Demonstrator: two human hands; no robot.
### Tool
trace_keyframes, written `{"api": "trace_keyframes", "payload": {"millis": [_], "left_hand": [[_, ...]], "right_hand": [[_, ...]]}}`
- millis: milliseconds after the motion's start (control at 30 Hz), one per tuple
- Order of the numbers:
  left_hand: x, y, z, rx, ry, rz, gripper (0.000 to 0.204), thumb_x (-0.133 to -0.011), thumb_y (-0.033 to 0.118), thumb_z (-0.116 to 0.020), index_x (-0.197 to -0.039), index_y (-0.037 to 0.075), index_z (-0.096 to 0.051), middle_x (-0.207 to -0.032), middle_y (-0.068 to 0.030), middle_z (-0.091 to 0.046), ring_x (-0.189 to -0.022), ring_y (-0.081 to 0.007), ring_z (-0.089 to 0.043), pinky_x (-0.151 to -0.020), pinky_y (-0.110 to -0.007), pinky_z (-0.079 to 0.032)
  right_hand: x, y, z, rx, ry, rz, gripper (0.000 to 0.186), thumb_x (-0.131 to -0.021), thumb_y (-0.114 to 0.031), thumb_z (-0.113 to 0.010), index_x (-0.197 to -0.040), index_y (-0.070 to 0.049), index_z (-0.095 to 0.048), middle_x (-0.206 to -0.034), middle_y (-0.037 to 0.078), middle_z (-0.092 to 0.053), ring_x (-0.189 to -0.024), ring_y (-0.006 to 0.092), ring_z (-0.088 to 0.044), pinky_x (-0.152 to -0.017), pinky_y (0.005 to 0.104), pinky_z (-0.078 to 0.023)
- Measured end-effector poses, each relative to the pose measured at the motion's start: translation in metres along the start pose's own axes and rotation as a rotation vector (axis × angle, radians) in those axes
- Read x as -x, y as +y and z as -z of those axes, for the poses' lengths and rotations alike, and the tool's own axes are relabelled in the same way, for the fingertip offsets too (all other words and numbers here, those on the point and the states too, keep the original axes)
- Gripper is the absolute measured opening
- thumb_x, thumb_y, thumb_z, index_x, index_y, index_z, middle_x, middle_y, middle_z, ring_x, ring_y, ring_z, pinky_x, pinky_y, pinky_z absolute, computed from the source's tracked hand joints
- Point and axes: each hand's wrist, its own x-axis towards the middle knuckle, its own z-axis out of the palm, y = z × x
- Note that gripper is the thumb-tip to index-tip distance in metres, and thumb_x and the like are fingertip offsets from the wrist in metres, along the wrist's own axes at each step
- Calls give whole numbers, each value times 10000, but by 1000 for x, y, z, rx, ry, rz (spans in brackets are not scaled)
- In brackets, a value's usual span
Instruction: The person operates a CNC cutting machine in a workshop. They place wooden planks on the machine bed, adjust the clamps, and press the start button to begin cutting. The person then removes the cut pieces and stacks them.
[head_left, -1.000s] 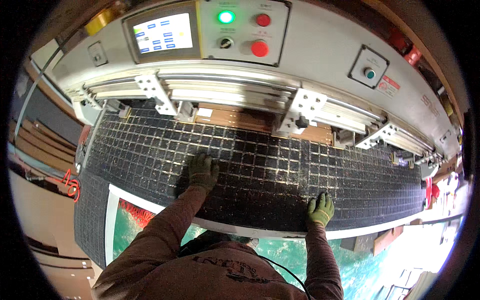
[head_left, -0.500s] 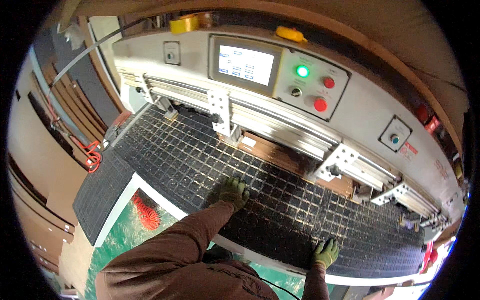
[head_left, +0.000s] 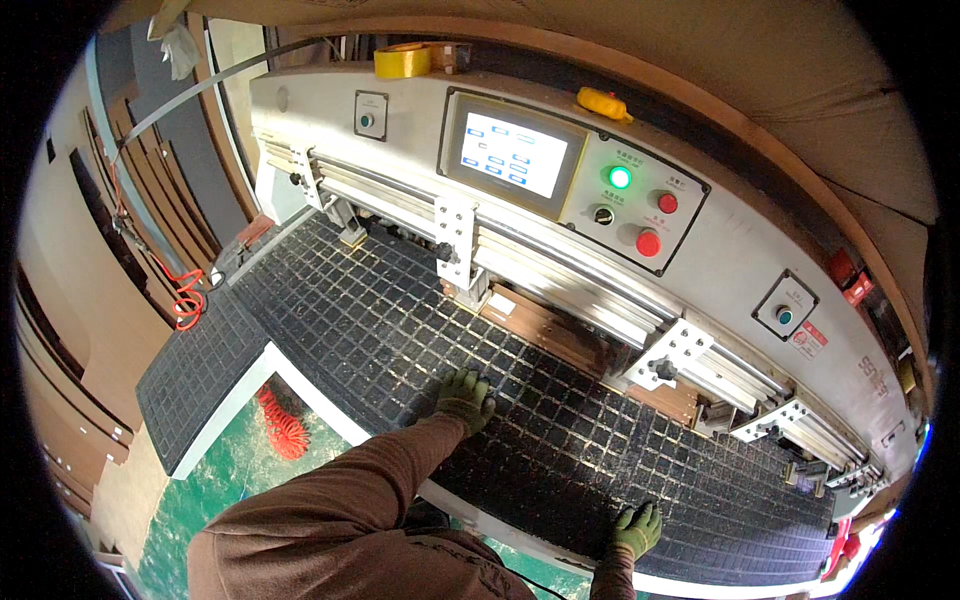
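Note:
Both of my hands wear green work gloves and rest on the black, grid-patterned bed (head_left: 350, 305) of a long machine. Near the middle of the bed, my left hand (head_left: 465, 402) lies palm down with its fingers apart and nothing in it. Further right, close to the front edge, my right hand (head_left: 638, 530) also lies open on the surface, fingers spread. Beyond them, brown boards (head_left: 545, 330) sit under the machine's metal rail, one bearing a white label.
A pale control housing (head_left: 410, 160) with a lit screen (head_left: 513, 150), a green lamp (head_left: 620, 177) and red buttons runs along the back. Yellow tape (head_left: 402, 63) sits on top. Brown panels (head_left: 85, 390) lean at left; a coiled red hose (head_left: 282, 425) hangs below the bed.
The whole view has shifted and turned slightly, with the control housing now lower in the picture. Both hands stay resting on the bed in about the same places.

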Motion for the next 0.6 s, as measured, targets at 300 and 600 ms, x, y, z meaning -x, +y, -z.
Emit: {"api": "trace_keyframes", "payload": {"millis": [300,600], "left_hand": [[-7,-2,-2,-3,-121,10,481,-925,421,-622,-1283,100,-608,-1407,-253,-530,-1304,-453,-505,-1115,-647,-377],[2,-7,-10,-68,-110,-10,495,-936,411,-653,-1320,99,-623,-1373,-244,-540,-1303,-468,-500,-1128,-656,-384]], "right_hand": [[-2,-7,11,-3,-41,-49,592,-985,-467,-599,-1419,-65,-635,-1453,221,-606,-1349,444,-543,-1144,575,-425],[-2,-7,9,-27,0,-24,580,-960,-472,-634,-1403,-99,-660,-1444,206,-618,-1354,435,-536,-1154,579,-394]]}}
